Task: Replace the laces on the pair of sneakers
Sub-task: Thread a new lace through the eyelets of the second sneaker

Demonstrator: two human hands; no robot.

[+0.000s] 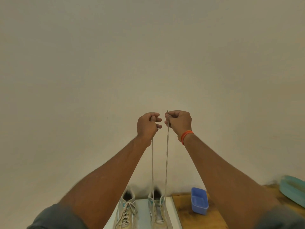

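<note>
Hands, left (147,125) and right (179,122), each grip one lace (167,156) end above two sneakers (126,212).

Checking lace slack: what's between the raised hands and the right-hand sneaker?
Head view: only the lace, two strands hanging from the left hand and right hand down to the sneaker, bare wall behind.

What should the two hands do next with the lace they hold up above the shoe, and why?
Probably lower both hands and start crossing the ends through the next holes. The left hand and right hand grip the two ends of one lace at about equal height, and it runs down into the right shoe, whose upper holes look empty; the left shoe is laced.
</note>
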